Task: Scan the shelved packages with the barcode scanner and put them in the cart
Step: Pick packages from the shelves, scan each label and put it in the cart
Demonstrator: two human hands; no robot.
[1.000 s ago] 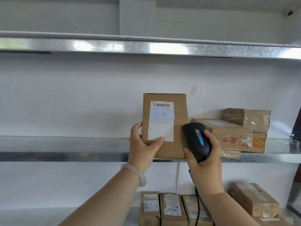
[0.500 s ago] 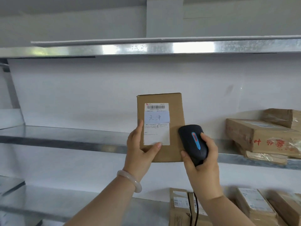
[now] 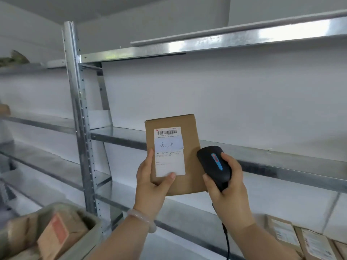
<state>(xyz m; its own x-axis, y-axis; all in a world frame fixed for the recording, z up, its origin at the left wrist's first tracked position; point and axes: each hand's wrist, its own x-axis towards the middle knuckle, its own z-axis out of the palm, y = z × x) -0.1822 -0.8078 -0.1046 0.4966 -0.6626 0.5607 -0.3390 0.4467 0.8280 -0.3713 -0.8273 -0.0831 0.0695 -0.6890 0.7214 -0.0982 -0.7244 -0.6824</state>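
Head view: package (image 3: 189, 156) up, scan in doubt

Left hand (image 3: 152, 186) grips the package upright by its lower corner; right hand (image 3: 229, 192) wraps the barcode scanner (image 3: 214, 164) just beside it. Aimed off the barcode (image 3: 166, 132), it may misread; cart (image 3: 90, 218) sits lower left.

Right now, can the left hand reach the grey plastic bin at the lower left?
Probably yes. The grey plastic bin sits below and left of the left hand, with open space between them. That hand grips a brown cardboard box, though.
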